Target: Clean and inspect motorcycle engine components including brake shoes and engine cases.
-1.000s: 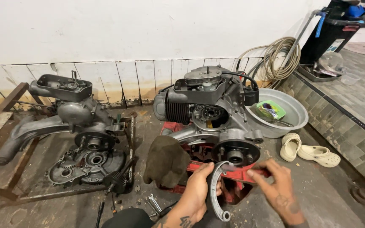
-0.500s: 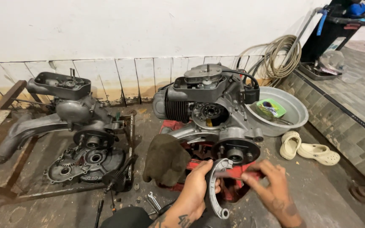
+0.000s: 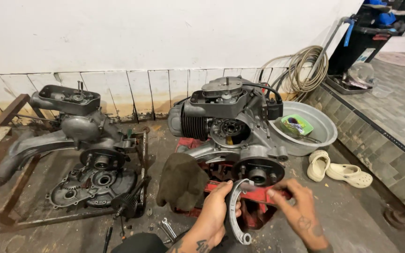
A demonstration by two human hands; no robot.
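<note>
Both hands have shifted a little since half a second ago: the brake shoe (image 3: 234, 211) now stands nearly upright and the right hand (image 3: 297, 207) has closed in on its top end. Left hand (image 3: 217, 211) is clamped around the shoe's curved middle, fingers wrapped over it from 9 o'clock. Right fingertips (image 3: 272, 192) pinch at the shoe's upper tip, at 3 o'clock of it; the hands are near each other, not touching. Just beyond, at 12 o'clock, sits the engine (image 3: 230, 126) on a red stand (image 3: 254, 211), its hub (image 3: 258, 174) directly above the shoe. A dark rag (image 3: 181, 180) hangs at 9 o'clock. Spanners (image 3: 167, 228) lie on the floor at 8 o'clock. Farther left is a second engine (image 3: 85, 140); at 2 o'clock, a basin (image 3: 322, 126) and pale clogs (image 3: 338, 169).
</note>
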